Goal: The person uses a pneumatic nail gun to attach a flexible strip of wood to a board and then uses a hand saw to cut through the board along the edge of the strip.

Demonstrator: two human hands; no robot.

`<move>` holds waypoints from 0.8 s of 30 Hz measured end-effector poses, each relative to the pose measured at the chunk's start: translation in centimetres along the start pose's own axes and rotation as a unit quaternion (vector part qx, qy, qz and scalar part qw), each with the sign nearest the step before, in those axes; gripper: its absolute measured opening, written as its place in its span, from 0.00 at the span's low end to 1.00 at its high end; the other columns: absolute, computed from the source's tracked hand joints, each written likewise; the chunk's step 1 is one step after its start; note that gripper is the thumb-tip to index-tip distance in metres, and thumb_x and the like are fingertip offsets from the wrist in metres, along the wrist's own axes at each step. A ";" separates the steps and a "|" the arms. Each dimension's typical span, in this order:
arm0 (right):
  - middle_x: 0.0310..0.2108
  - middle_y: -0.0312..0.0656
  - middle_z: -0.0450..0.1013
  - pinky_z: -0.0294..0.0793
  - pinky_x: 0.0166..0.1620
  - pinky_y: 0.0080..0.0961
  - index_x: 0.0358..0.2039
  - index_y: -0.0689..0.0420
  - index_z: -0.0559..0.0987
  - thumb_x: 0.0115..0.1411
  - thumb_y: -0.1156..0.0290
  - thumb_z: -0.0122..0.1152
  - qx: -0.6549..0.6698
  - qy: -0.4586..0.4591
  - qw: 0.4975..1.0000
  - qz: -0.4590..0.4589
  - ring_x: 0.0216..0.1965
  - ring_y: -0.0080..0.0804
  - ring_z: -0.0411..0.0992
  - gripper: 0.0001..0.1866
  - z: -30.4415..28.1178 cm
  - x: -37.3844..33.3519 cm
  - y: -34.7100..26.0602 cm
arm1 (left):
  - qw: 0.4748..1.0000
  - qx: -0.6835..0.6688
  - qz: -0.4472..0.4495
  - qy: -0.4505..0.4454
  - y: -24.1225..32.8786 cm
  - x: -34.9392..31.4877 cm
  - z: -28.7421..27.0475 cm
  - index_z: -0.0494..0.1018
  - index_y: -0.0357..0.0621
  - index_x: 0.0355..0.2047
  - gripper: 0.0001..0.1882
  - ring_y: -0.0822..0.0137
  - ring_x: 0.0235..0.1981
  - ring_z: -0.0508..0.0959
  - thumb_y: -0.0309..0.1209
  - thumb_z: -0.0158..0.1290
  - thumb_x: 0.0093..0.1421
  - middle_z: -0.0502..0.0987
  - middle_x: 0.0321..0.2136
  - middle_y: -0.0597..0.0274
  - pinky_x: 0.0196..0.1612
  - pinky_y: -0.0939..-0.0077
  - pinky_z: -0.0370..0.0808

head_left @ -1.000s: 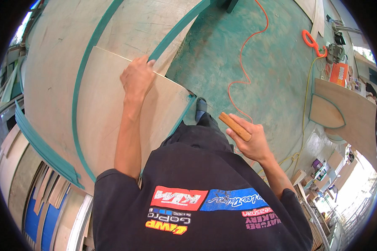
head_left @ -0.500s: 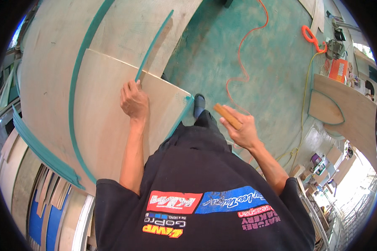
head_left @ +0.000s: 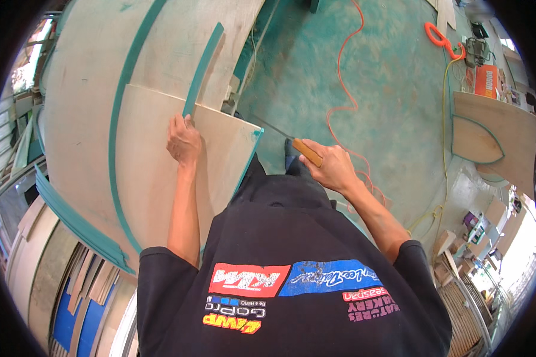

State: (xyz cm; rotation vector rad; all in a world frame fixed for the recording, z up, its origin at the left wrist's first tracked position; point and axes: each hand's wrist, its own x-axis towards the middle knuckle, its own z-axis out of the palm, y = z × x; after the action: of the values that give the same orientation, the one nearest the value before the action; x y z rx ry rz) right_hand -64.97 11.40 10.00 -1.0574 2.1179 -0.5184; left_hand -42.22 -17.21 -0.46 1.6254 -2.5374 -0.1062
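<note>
My left hand (head_left: 183, 139) is closed on the lower end of a narrow, slightly curved green strip (head_left: 203, 68). The hand rests over a pale wooden sheet (head_left: 155, 160) near its far edge, and the strip sticks out beyond that edge. In my right hand (head_left: 335, 169) is a long, thin-bladed tool with a wooden handle (head_left: 307, 153), gripped by its handle. Its dark blade points up and left, toward the sheet's green-edged right corner (head_left: 259, 132). The blade shows nearly edge-on, so I cannot tell its exact kind.
A long green band (head_left: 120, 101) curves over the wooden surface at left. Several green strips (head_left: 80, 223) lie bundled at lower left. An orange hose (head_left: 341, 77) winds across the green floor. A yellow cord (head_left: 445, 137) and a curved wooden panel (head_left: 518, 128) are at right.
My right hand has moved slightly left and turned the tool, so its blade now shows pointing toward the sheet. The green strip has turned, showing more of its broad face.
</note>
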 end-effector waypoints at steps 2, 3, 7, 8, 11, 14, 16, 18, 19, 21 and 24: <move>0.29 0.53 0.80 0.77 0.36 0.48 0.54 0.48 0.81 0.62 0.62 0.66 -0.004 0.046 0.999 0.013 0.32 0.57 0.79 0.19 0.6 0.0 2.5 | 0.998 -0.061 -0.006 0.001 0.0 0.5 -0.8 0.73 0.40 0.39 0.12 0.43 0.36 0.80 0.38 0.52 0.71 0.79 0.35 0.50 0.37 0.47 0.75; 0.30 0.53 0.80 0.77 0.36 0.49 0.53 0.49 0.81 0.62 0.62 0.66 0.006 0.085 0.996 0.006 0.33 0.57 0.79 0.19 0.5 -0.3 3.9 | 0.996 -0.089 -0.009 0.002 -0.1 0.5 -1.3 0.74 0.40 0.38 0.12 0.41 0.35 0.80 0.38 0.52 0.71 0.79 0.34 0.49 0.37 0.46 0.74; 0.33 0.50 0.80 0.77 0.38 0.49 0.51 0.50 0.81 0.62 0.62 0.66 0.001 0.139 0.989 0.054 0.35 0.58 0.78 0.17 -1.0 -4.9 10.2 | 0.983 -0.177 -0.056 -0.013 0.7 -1.1 -2.2 0.73 0.36 0.32 0.16 0.44 0.26 0.75 0.38 0.52 0.71 0.76 0.24 0.46 0.33 0.51 0.71; 0.34 0.50 0.80 0.77 0.38 0.49 0.51 0.50 0.81 0.62 0.62 0.66 -0.016 0.131 0.988 0.080 0.35 0.57 0.78 0.17 -1.7 -6.3 11.9 | 0.974 -0.222 -0.048 -0.016 1.2 -1.8 -1.9 0.73 0.36 0.31 0.17 0.47 0.24 0.74 0.39 0.52 0.71 0.75 0.22 0.47 0.31 0.53 0.71; 0.33 0.51 0.80 0.76 0.38 0.50 0.50 0.52 0.81 0.61 0.64 0.65 -0.035 0.170 0.982 0.068 0.36 0.58 0.78 0.16 -1.7 -9.1 15.2 | 0.934 -0.348 -0.073 -0.042 2.4 -3.1 -3.3 0.74 0.36 0.29 0.20 0.59 0.22 0.70 0.41 0.51 0.73 0.74 0.20 0.55 0.29 0.60 0.69; 0.32 0.53 0.79 0.75 0.37 0.51 0.47 0.54 0.81 0.60 0.65 0.66 -0.020 0.181 0.980 0.075 0.36 0.60 0.77 0.15 -1.1 -10.7 17.4 | 0.866 -0.475 -0.125 -0.096 4.0 -3.9 -3.7 0.77 0.37 0.32 0.21 0.70 0.23 0.70 0.42 0.48 0.75 0.74 0.20 0.65 0.28 0.65 0.70; 0.31 0.54 0.79 0.75 0.38 0.52 0.45 0.55 0.82 0.59 0.65 0.67 -0.004 0.218 0.973 0.078 0.36 0.61 0.77 0.14 -1.2 -12.3 18.7 | 0.796 -0.567 -0.159 -0.139 7.7 -4.1 -3.4 0.78 0.39 0.34 0.21 0.76 0.24 0.70 0.43 0.47 0.76 0.74 0.21 0.71 0.28 0.71 0.70; 0.31 0.55 0.79 0.76 0.38 0.52 0.44 0.55 0.83 0.58 0.65 0.67 -0.007 0.217 0.972 0.091 0.36 0.62 0.77 0.14 -1.2 -12.8 19.6 | 0.720 -0.644 -0.203 -0.158 11.0 -4.2 -4.3 0.79 0.42 0.36 0.19 0.81 0.23 0.70 0.42 0.47 0.77 0.73 0.23 0.75 0.27 0.79 0.69; 0.31 0.56 0.79 0.76 0.38 0.52 0.43 0.55 0.83 0.58 0.64 0.68 -0.016 0.198 0.975 0.103 0.36 0.62 0.77 0.14 -1.2 -12.8 19.9 | 0.720 -0.643 -0.206 -0.158 11.9 -4.2 -4.1 0.79 0.42 0.37 0.19 0.81 0.24 0.71 0.42 0.47 0.77 0.74 0.23 0.75 0.27 0.80 0.70; 0.32 0.57 0.79 0.76 0.39 0.52 0.43 0.56 0.83 0.57 0.64 0.68 -0.018 0.181 0.977 0.108 0.37 0.62 0.78 0.15 -1.1 -11.7 20.6 | 0.721 -0.645 -0.206 -0.150 13.5 -2.7 -2.9 0.79 0.41 0.39 0.18 0.81 0.24 0.73 0.42 0.47 0.76 0.75 0.24 0.75 0.28 0.81 0.72; 0.33 0.57 0.79 0.77 0.40 0.51 0.45 0.55 0.84 0.57 0.64 0.69 -0.001 0.174 0.978 0.111 0.38 0.62 0.78 0.16 -1.0 -10.6 21.8 | 0.741 -0.625 -0.213 -0.122 15.6 -0.5 0.3 0.79 0.35 0.39 0.22 0.78 0.28 0.71 0.44 0.49 0.74 0.74 0.27 0.72 0.33 0.75 0.71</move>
State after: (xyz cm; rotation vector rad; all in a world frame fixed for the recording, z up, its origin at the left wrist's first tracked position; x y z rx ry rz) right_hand -72.83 32.78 1.63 -0.7578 2.5056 -0.6281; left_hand -56.08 -10.27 1.15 1.4353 -1.3281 -1.6960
